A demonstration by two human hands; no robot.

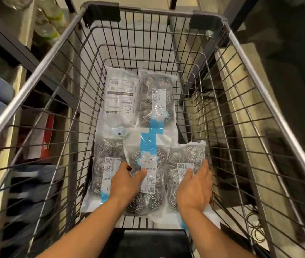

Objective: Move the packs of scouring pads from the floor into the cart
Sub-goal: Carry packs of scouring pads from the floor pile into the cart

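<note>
Scouring pad packs are all down in the cart [244, 58] here, five that we can count on its wire floor, every one lying flat with its long axis running from the cart's handle end to its far end. Far-left pack [120, 94] is flipped label-back up, and the far-right pack [157, 99] sits just beside it with its print upside down to us. Nearer the handle end, the left pack [104, 164] and right pack [184, 164] also read upside down, while the middle pack [148, 175] overlaps both and reads upright, hang hole pointing to the far end. Our left hand [127, 183] holds that middle pack's left edge, thumb on top. Our right hand [194, 189] is open, thumb resting on the right pack, gripping nothing.
</note>
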